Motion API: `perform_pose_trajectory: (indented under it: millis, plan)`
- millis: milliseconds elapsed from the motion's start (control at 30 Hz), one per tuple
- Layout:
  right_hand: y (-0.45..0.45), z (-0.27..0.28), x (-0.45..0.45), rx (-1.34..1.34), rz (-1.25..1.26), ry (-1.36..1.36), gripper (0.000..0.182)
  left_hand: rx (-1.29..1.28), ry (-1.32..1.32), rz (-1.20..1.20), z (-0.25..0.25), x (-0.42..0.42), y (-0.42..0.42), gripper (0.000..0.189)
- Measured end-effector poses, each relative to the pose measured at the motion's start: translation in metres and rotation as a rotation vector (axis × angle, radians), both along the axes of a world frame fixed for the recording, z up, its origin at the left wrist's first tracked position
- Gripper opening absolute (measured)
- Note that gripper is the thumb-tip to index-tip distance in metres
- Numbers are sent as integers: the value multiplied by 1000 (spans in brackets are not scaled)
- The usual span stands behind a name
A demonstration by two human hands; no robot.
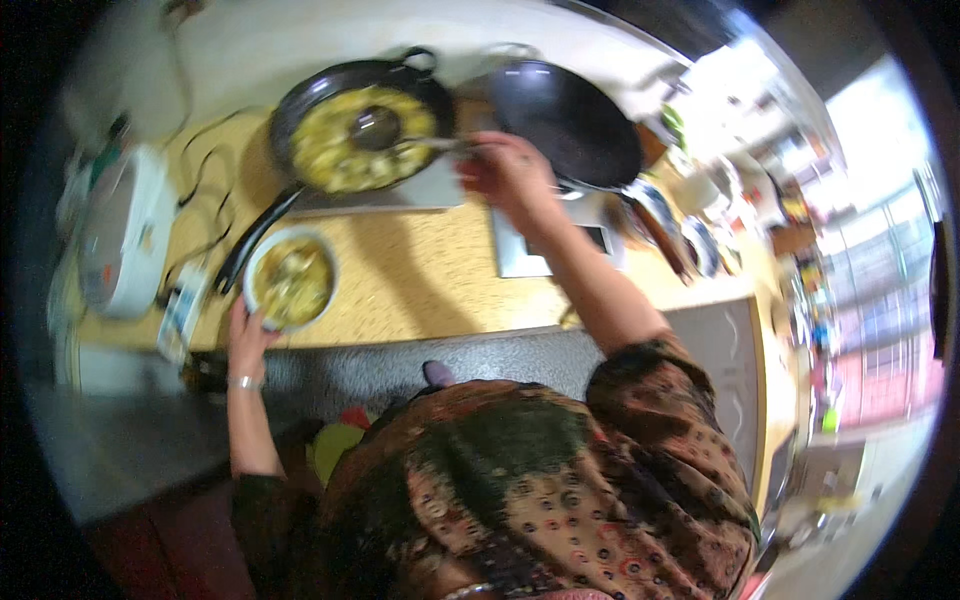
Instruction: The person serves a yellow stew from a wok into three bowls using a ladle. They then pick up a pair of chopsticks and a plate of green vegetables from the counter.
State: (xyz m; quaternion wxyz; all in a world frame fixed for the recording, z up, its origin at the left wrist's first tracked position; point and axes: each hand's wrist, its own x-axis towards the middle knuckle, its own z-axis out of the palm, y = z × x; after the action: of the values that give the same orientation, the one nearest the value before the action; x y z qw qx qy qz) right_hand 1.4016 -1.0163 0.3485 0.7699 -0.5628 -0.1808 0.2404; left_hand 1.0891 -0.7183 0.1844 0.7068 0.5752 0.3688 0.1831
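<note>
My right hand grips the handle of a metal ladle. The ladle's round head rests in a yellowish, chunky dish inside a black frying pan at the back of the counter. The pan's long black handle points towards the front left. Near the counter's front edge stands a white bowl with similar yellow food in it. My left hand holds this bowl by its near left side, the fingers partly hidden.
A dark wok with a brown handle sits right of the pan, partly behind my right arm. Below it is a silver cooker with a dark panel. A white appliance, black cords and a power strip lie left.
</note>
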Motion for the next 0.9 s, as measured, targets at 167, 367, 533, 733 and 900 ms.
perform_pose_trajectory:
  millis: [167, 367, 533, 733, 900]
  plan:
    - [2, -32, 2, 199, -43, 183, 59, -89, -151, -85, -1, 0, 6, 55]
    - [-83, -44, -68, 13, 174, 281, 47, -147, -171, 29, 5, -24, -29, 58]
    - [-234, -54, -96, -274, 170, 350, 26, -83, -51, 33, 3, -63, -75, 60]
    - [-398, -79, -14, -205, -618, 369, 31, -68, 174, -124, 18, -37, -173, 56]
    - [-430, -95, 71, -170, -590, 316, 45, -68, 117, -327, 33, 10, -230, 55]
